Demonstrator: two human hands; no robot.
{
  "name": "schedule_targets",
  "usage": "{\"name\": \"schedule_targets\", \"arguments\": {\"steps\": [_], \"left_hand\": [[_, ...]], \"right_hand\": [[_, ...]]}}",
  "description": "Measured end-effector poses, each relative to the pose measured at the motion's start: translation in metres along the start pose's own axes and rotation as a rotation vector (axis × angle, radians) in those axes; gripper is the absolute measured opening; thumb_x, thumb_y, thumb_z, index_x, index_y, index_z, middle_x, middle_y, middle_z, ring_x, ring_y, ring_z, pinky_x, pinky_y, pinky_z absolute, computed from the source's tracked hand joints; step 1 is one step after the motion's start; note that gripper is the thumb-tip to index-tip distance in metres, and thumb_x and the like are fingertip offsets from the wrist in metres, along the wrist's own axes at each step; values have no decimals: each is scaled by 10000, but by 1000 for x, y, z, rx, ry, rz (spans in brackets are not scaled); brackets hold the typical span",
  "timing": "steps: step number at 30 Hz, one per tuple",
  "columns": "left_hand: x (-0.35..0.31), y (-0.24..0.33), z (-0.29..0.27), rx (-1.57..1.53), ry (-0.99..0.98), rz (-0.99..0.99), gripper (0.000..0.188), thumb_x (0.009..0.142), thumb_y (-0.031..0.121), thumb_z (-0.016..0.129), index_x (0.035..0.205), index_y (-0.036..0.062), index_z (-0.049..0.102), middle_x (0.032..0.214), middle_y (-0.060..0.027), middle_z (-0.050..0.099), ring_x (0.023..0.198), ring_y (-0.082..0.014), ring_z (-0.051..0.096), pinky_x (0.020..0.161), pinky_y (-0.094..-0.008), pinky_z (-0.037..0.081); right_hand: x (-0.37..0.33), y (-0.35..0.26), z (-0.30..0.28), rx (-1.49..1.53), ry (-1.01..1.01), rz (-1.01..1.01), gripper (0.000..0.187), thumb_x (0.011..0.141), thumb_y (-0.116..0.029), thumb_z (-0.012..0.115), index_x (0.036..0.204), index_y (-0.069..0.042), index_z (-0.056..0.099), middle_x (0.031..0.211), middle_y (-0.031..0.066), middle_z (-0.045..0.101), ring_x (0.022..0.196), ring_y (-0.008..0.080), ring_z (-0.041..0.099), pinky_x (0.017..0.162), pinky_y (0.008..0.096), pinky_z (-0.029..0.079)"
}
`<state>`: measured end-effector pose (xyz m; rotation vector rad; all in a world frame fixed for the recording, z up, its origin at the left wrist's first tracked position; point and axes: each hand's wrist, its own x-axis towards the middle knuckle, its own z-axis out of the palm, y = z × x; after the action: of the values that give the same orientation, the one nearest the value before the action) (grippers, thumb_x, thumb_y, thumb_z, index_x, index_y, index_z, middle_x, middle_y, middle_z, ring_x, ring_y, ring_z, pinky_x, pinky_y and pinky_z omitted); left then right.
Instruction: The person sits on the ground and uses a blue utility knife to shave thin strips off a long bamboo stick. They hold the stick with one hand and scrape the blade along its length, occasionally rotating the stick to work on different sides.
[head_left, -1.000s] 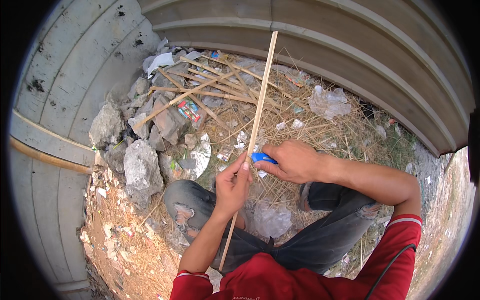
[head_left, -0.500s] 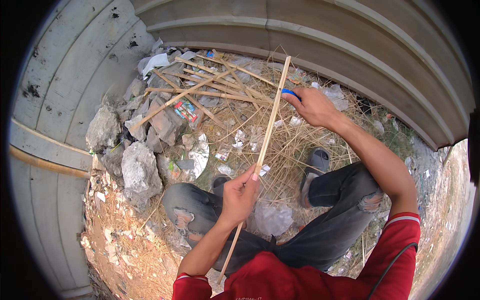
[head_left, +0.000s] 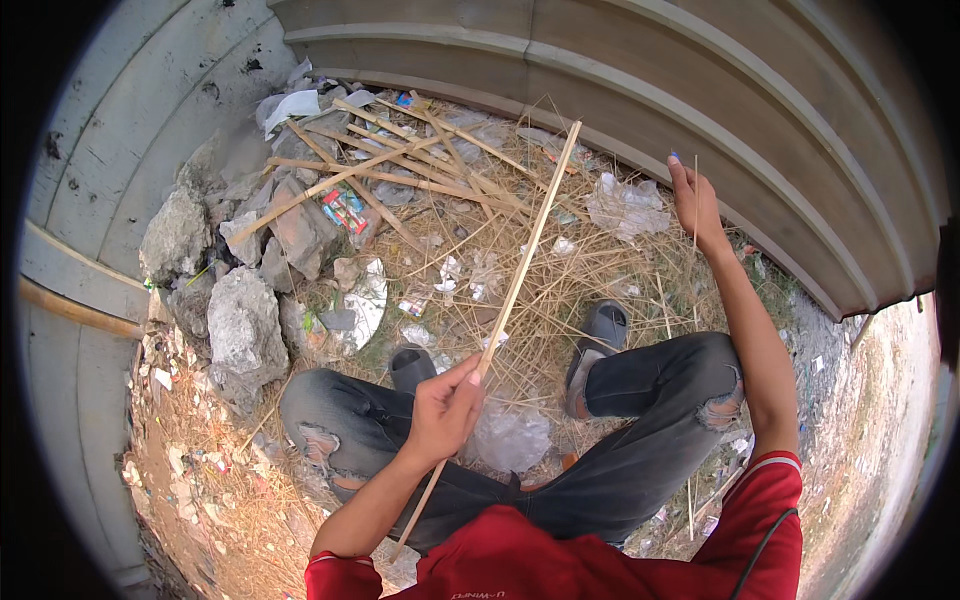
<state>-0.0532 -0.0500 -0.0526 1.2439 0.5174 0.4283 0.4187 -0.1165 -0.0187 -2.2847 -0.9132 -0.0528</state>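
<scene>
Person is sitting on the ground, knees apart, w/ a long thin stick (head_left: 510, 300) running up between the legs. Left hand (head_left: 445, 410) is gripping the stick low down, fingers wrapped tight round it, thumb up along the shaft. Below the fist the stick's short end is poking down toward the lap; above it the long part is slanting up and to the right, away from the body, tip ending near the curved metal wall (head_left: 700, 90). So the long axis is running near-to-far, lower left to upper right, and the left hand is the only one on it.

Right hand (head_left: 692, 195) is stretched out far to the right, well apart from the stick, arm nearly straight. It's pinching a thin pale sliver (head_left: 695, 195) that's standing about upright, and something small and blue (head_left: 676, 157) is showing at the fingertips; can't tell what it is or how it's held. Hand looks narrow, fingers together.

Farther out, beyond the sandals (head_left: 600, 335), straw and shavings are covering the ground. Past that, on the left, rocks (head_left: 235, 320), and a heap of more sticks (head_left: 400, 160) lying crosswise against the wall, mixed w/ plastic scraps (head_left: 625, 205).
</scene>
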Motion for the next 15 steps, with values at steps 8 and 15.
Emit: {"name": "schedule_targets", "arguments": {"steps": [8, 15], "left_hand": [[20, 21, -3, -329, 174, -131, 440, 1099, 272, 418, 1442, 0, 466, 660, 44, 367, 415, -37, 299, 414, -211, 240], [36, 17, 1, -376, 178, -117, 397, 1093, 303, 436, 1384, 48, 525, 652, 55, 364, 408, -44, 303, 425, -228, 255]], "right_hand": [[-88, -164, 7, 217, -666, -434, 515, 1031, -411, 482, 850, 56, 602, 658, 231, 569, 633, 400, 550, 647, 491, 437], [-149, -198, 30, 41, -969, -566, 473, 1014, -417, 497, 939, 23, 654, 742, 266, 654, 749, 470, 657, 703, 551, 518]]}}
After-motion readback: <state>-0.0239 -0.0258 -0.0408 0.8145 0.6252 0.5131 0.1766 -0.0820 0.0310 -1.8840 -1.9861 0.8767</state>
